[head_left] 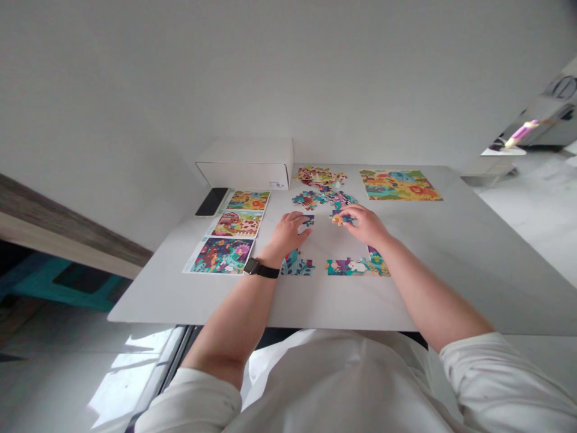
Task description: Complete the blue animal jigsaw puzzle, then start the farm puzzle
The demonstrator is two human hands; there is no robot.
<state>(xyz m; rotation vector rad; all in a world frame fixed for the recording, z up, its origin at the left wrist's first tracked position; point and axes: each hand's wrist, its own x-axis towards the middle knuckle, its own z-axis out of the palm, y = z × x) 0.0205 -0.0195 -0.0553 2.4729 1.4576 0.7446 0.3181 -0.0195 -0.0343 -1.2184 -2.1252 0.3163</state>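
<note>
My left hand (288, 233) rests on the table with thumb and fingers apart, beside a dark blue puzzle piece (308, 220) that its fingertips seem to touch. Between the thumb and fingers of my right hand (366, 224) is a puzzle piece (338, 219) with orange and blue on it, low over the table. Nearer to me lie a joined teal strip of puzzle pieces (297, 267) and a longer joined strip (354, 267) with a white animal. Part of the puzzle beneath each wrist is hidden.
Loose puzzle pieces lie in a teal-purple pile (324, 198) and a red-yellow pile (320, 177). A finished animal puzzle (400, 184) is at the back right. On the left are a picture sheet (232, 233), a phone (211, 202) and a white box (246, 171) by the wall.
</note>
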